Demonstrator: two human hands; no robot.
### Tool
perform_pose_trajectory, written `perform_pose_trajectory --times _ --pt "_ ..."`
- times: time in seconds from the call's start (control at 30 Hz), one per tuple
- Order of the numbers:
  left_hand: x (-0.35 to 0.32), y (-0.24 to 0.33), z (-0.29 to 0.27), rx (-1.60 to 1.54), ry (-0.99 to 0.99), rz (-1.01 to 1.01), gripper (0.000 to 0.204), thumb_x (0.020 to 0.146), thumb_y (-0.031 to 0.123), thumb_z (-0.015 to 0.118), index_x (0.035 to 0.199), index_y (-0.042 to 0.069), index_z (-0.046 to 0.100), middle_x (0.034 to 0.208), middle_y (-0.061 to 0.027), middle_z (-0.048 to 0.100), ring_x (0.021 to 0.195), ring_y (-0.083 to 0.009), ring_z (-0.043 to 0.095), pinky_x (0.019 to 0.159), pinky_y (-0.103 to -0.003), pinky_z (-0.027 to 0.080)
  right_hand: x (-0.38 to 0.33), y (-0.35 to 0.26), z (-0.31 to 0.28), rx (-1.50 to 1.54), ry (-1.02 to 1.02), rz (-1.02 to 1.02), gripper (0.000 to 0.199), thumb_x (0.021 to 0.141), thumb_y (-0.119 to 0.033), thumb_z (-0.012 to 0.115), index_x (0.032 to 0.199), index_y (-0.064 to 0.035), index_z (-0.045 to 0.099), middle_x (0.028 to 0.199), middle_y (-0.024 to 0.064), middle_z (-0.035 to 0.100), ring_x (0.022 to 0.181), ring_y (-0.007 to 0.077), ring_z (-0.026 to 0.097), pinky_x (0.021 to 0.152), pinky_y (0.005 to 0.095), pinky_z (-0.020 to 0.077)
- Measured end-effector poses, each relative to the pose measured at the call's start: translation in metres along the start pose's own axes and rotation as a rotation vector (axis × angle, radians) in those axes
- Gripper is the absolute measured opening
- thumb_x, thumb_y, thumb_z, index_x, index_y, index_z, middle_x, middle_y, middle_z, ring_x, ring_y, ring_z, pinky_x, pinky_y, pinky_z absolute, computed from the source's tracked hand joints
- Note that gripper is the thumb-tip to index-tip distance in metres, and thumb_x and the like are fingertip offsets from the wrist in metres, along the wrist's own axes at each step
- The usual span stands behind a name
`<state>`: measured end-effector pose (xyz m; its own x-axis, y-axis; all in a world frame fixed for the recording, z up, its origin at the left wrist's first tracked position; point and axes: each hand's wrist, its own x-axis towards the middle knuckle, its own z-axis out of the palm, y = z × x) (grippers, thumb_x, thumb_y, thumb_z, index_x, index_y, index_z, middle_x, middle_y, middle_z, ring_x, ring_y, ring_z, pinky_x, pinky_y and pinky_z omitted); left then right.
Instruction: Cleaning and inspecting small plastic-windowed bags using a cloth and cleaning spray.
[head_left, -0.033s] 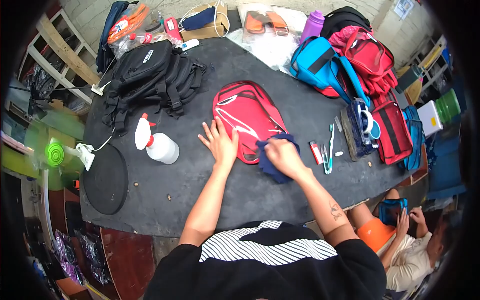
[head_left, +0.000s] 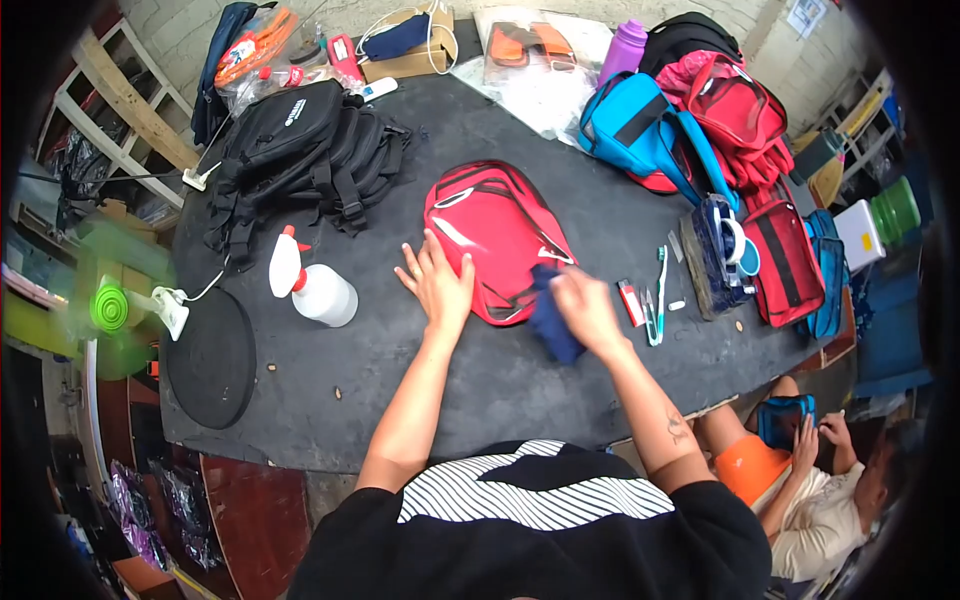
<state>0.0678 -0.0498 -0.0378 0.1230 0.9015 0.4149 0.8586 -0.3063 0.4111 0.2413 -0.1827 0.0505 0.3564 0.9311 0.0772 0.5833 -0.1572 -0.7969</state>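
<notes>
Spray bottle (head_left: 318, 290) lies on the black table (head_left: 400, 380), left of the work. Left hand (head_left: 438, 285), fingers spread flat, pins the near-left edge of the red backpack (head_left: 495, 235) at table centre. Right hand (head_left: 588, 310) clutches a dark blue cloth (head_left: 550, 325) against the backpack's near edge. Step in hand: wiping, judged. Further strokes call for steady bracing. Toothbrush (head_left: 660, 280) lies right.
</notes>
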Motion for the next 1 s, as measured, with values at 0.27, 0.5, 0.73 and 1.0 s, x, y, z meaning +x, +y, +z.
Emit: perform_pose_trajectory --times 0.27,0.5,0.73,1.0 --pt "0.084 0.004 -0.035 -1.43 -0.346 -0.481 0.108 0.067 -0.011 0.067 0.148 -0.005 -0.004 0.1 -0.0159 0.058 0.079 -0.0228 0.065 0.071 -0.032 0.055 -0.021 0.03 -0.091 0.856 0.714 0.102 0.027 0.096 -0.021 0.05 0.108 0.0008 0.061 0.09 0.0017 0.062 0.074 0.0097 0.059 0.067 0.0244 0.0479" --pt "0.088 0.066 -0.099 -1.5 -0.39 0.005 0.022 0.08 0.008 0.073 0.097 -0.001 0.064 0.09 -0.0018 0.065 0.068 -0.0062 0.054 0.057 -0.021 0.041 -0.033 0.054 -0.089 0.84 0.706 0.004 0.028 0.097 -0.02 0.049 0.11 0.0014 0.061 0.094 0.0025 0.063 0.08 0.0088 0.06 0.071 0.023 0.0475" --pt "0.005 0.031 -0.133 -0.639 -0.761 0.796 0.047 0.064 -0.011 0.053 0.102 0.009 0.072 0.101 -0.0052 0.059 0.098 -0.0246 0.055 0.088 -0.033 0.045 -0.042 0.068 -0.127 0.675 0.889 0.007 0.031 0.095 -0.025 0.055 0.112 0.0006 0.061 0.094 0.0034 0.064 0.08 0.0094 0.06 0.072 0.0228 0.0481" --pt "-0.061 -0.004 -0.104 -0.552 -0.554 0.448 0.025 0.076 0.007 0.065 0.101 0.006 0.066 0.118 -0.0133 0.052 0.111 -0.0325 0.051 0.092 -0.04 0.045 -0.03 -0.008 -0.041 0.016 0.244 -0.2 0.036 0.094 -0.027 0.051 0.112 0.0018 0.063 0.109 0.0177 0.064 0.108 0.0293 0.058 0.097 0.0368 0.0414"
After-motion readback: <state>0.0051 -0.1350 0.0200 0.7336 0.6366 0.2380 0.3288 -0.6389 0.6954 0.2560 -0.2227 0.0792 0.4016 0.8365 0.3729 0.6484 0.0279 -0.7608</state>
